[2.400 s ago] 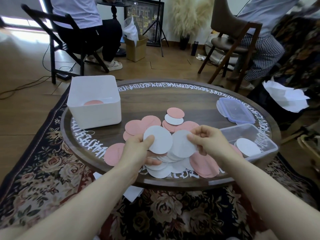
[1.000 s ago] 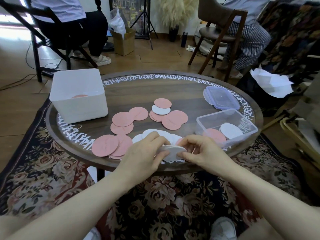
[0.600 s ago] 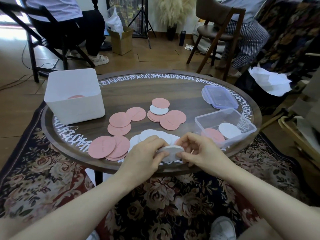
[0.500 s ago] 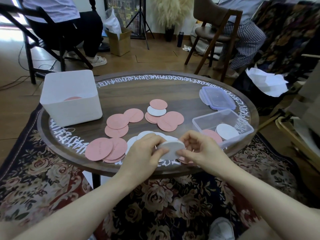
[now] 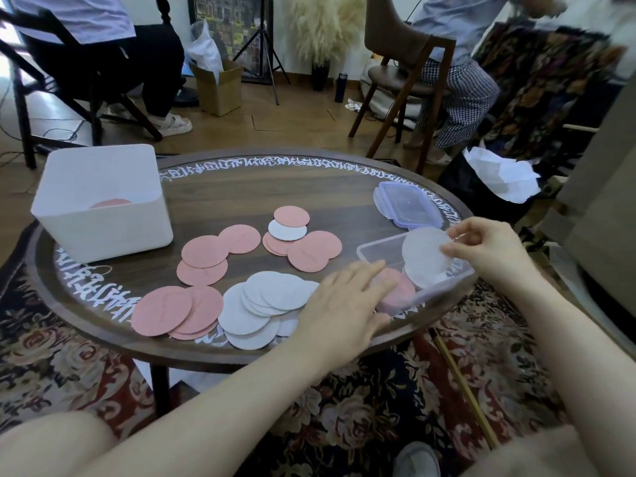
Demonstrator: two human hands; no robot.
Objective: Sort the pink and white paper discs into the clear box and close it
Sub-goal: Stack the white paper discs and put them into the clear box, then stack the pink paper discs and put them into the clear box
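My right hand (image 5: 488,251) pinches a white disc (image 5: 426,253) and holds it tilted over the clear box (image 5: 378,246) at the table's right edge. Inside the box lie a pink disc (image 5: 399,287) and white discs (image 5: 425,278). My left hand (image 5: 344,304) rests flat, fingers spread, on the table by the box's near left corner, touching the pink disc's edge. A fan of white discs (image 5: 261,304) lies left of it. Pink discs (image 5: 179,309) sit in piles across the table's middle. The clear lid (image 5: 407,204) lies behind the box.
A white bin (image 5: 99,208) with a pink disc inside stands at the table's far left. The round wooden table (image 5: 223,187) has white lettering around its rim. Two seated people on chairs are beyond it. Crumpled white paper (image 5: 499,177) lies at the right.
My right hand has carried the white disc from the table's front edge rightward to over the clear box. My left hand let go of it and flattened onto the table beside the box.
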